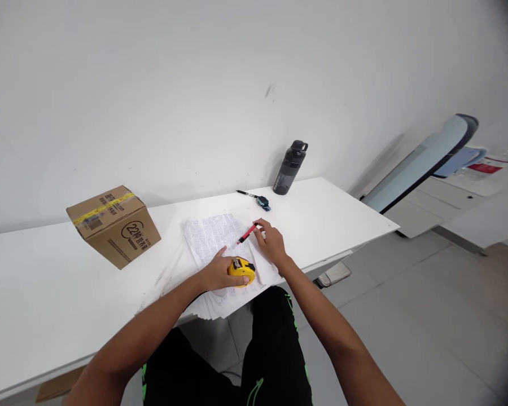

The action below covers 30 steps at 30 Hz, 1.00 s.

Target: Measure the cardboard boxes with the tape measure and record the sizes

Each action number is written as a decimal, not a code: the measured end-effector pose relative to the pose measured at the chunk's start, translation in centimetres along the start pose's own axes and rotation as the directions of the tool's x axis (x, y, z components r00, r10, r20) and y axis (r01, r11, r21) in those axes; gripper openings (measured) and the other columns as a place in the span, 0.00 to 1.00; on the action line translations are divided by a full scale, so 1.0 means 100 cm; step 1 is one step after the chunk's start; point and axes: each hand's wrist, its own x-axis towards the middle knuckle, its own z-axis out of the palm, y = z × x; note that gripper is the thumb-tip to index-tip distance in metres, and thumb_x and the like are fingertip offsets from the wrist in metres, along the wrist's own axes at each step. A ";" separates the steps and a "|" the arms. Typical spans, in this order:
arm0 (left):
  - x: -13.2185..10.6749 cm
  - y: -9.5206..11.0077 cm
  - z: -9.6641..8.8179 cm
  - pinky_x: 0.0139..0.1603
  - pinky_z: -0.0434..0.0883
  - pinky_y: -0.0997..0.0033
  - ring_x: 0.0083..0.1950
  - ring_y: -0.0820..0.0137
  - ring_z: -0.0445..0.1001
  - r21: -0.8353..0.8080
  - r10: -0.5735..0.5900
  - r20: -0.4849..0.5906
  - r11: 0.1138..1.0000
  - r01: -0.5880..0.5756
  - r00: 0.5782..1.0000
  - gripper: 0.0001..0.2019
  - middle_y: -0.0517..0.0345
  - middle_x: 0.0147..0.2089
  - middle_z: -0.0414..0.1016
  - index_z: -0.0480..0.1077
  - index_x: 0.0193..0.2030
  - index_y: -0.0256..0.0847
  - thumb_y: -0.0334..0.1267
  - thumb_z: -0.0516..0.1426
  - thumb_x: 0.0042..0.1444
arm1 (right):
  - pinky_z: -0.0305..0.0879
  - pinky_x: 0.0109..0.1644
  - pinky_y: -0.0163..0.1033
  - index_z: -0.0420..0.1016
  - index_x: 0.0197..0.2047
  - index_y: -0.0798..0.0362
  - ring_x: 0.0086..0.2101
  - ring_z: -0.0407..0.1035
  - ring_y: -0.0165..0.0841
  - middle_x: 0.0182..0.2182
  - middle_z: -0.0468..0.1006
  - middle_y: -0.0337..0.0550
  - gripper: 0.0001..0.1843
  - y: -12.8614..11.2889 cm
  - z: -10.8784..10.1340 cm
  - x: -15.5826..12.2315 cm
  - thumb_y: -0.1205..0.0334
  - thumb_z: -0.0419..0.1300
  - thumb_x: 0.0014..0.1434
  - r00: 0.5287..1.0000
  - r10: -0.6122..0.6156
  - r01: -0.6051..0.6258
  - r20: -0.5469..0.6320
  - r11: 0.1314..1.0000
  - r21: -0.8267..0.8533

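A yellow tape measure with black trim is in my left hand, low over the papers. My fingers are closed round it, and the thumb tip shows near its lower edge. My right hand grips a red pen with black parts by one end; its other end points down and left over the sheets. Beneath both hands lies a stack of handwritten papers, fanned out at the table's front edge. Part of the writing is hidden by my hands.
A cardboard box with yellow tape sits on the white table to the left. Toward the wall stand a dark water bottle, a black pen and a small dark teal object. A glass panel leans at right.
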 end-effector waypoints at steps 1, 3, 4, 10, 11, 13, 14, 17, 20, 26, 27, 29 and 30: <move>0.000 0.001 0.000 0.70 0.22 0.54 0.53 0.62 0.75 0.000 0.002 0.001 1.000 -0.002 1.000 0.16 0.61 0.50 0.78 0.76 0.44 0.47 0.52 0.60 0.54 | 0.66 0.43 0.44 0.65 0.52 0.51 0.37 0.73 0.39 0.41 0.79 0.49 0.19 -0.002 -0.001 0.000 0.50 0.50 0.64 0.999 0.037 -0.034 -0.037 0.998 0.057; -0.001 0.003 0.000 0.70 0.22 0.53 0.53 0.61 0.74 -0.001 0.009 0.002 1.000 -0.009 1.000 0.15 0.61 0.50 0.78 0.76 0.44 0.48 0.52 0.60 0.54 | 0.67 0.40 0.42 0.63 0.54 0.51 0.35 0.74 0.37 0.42 0.79 0.49 0.22 -0.009 -0.002 0.001 0.46 0.50 0.63 0.991 0.120 -0.102 -0.054 0.961 0.257; -0.002 0.004 0.000 0.70 0.22 0.53 0.54 0.61 0.74 0.001 0.011 0.004 1.000 -0.011 1.000 0.16 0.61 0.50 0.78 0.76 0.45 0.48 0.51 0.60 0.54 | 0.68 0.39 0.42 0.62 0.54 0.51 0.35 0.75 0.36 0.44 0.79 0.50 0.23 -0.013 -0.003 0.002 0.45 0.50 0.63 0.988 0.152 -0.133 -0.022 0.917 0.375; -0.004 -0.001 0.001 0.71 0.23 0.53 0.61 0.60 0.69 0.026 0.049 0.030 0.998 -0.050 0.998 0.22 0.60 0.56 0.75 0.72 0.53 0.52 0.52 0.62 0.51 | 0.66 0.36 0.39 0.67 0.50 0.50 0.34 0.74 0.35 0.42 0.79 0.47 0.24 -0.031 -0.007 0.005 0.46 0.61 0.56 0.951 0.152 -0.303 0.269 0.634 0.712; -0.004 -0.001 0.001 0.71 0.24 0.53 0.61 0.59 0.68 0.032 0.054 0.026 0.998 -0.055 0.998 0.23 0.59 0.56 0.75 0.72 0.53 0.51 0.52 0.62 0.51 | 0.65 0.36 0.38 0.69 0.47 0.51 0.32 0.72 0.34 0.36 0.79 0.44 0.21 -0.032 -0.007 0.004 0.46 0.62 0.55 0.951 0.142 -0.297 0.273 0.657 0.693; -0.005 -0.002 0.002 0.71 0.26 0.52 0.61 0.59 0.68 0.038 0.049 0.018 0.998 -0.050 0.999 0.23 0.58 0.56 0.75 0.73 0.53 0.50 0.53 0.62 0.50 | 0.63 0.34 0.37 0.72 0.39 0.51 0.28 0.68 0.31 0.27 0.74 0.38 0.17 -0.032 -0.006 0.000 0.46 0.60 0.57 0.952 0.118 -0.273 0.283 0.746 0.607; -0.005 -0.001 0.002 0.71 0.26 0.52 0.61 0.58 0.69 0.037 0.042 0.016 0.998 -0.043 0.999 0.24 0.58 0.56 0.75 0.73 0.53 0.50 0.54 0.62 0.50 | 0.62 0.33 0.37 0.73 0.36 0.51 0.26 0.65 0.30 0.24 0.71 0.36 0.17 -0.031 -0.004 -0.002 0.45 0.58 0.59 0.950 0.114 -0.266 0.291 0.783 0.562; -0.005 0.001 0.001 0.72 0.28 0.52 0.62 0.58 0.67 0.036 0.016 0.017 0.999 -0.016 1.000 0.24 0.59 0.52 0.77 0.73 0.52 0.49 0.55 0.61 0.50 | 0.59 0.30 0.37 0.74 0.31 0.51 0.22 0.59 0.30 0.17 0.62 0.34 0.24 -0.027 0.001 -0.009 0.42 0.49 0.64 0.943 0.176 -0.300 0.282 0.815 0.496; -0.004 0.002 0.001 0.72 0.29 0.55 0.63 0.61 0.66 0.043 -0.018 0.029 0.999 0.017 0.999 0.25 0.60 0.51 0.77 0.72 0.52 0.48 0.57 0.60 0.51 | 0.59 0.30 0.38 0.72 0.25 0.51 0.23 0.60 0.31 0.17 0.64 0.36 0.27 -0.026 0.005 -0.012 0.40 0.49 0.63 0.947 0.223 -0.307 0.231 0.838 0.451; -0.002 -0.002 0.001 0.73 0.34 0.54 0.60 0.60 0.68 0.029 -0.034 -0.017 0.999 0.034 0.999 0.24 0.61 0.44 0.77 0.69 0.48 0.45 0.55 0.62 0.49 | 0.58 0.32 0.38 0.68 0.19 0.51 0.26 0.63 0.33 0.18 0.69 0.37 0.24 -0.027 0.005 -0.011 0.43 0.56 0.58 0.949 0.256 -0.306 0.186 0.889 0.339; -0.002 -0.002 0.001 0.72 0.36 0.52 0.61 0.59 0.67 0.028 -0.038 -0.034 0.999 0.039 0.999 0.24 0.61 0.43 0.76 0.69 0.47 0.45 0.55 0.63 0.48 | 0.58 0.32 0.38 0.67 0.19 0.51 0.25 0.63 0.33 0.18 0.68 0.37 0.23 -0.027 0.005 -0.011 0.44 0.55 0.58 0.949 0.263 -0.308 0.172 0.890 0.337; -0.003 -0.001 0.001 0.72 0.38 0.50 0.60 0.58 0.66 0.021 -0.037 -0.050 0.999 0.038 0.998 0.23 0.61 0.40 0.75 0.67 0.45 0.46 0.55 0.64 0.46 | 0.57 0.32 0.38 0.66 0.19 0.50 0.25 0.62 0.32 0.18 0.68 0.36 0.23 -0.026 0.005 -0.010 0.45 0.55 0.58 0.950 0.274 -0.309 0.151 0.892 0.330; -0.003 0.001 0.001 0.72 0.38 0.50 0.59 0.58 0.67 0.017 -0.037 -0.051 0.999 0.038 0.998 0.23 0.61 0.39 0.75 0.67 0.44 0.45 0.54 0.64 0.46 | 0.57 0.32 0.38 0.65 0.19 0.50 0.25 0.62 0.32 0.18 0.68 0.36 0.22 -0.026 0.005 -0.010 0.46 0.55 0.58 0.950 0.276 -0.310 0.148 0.894 0.323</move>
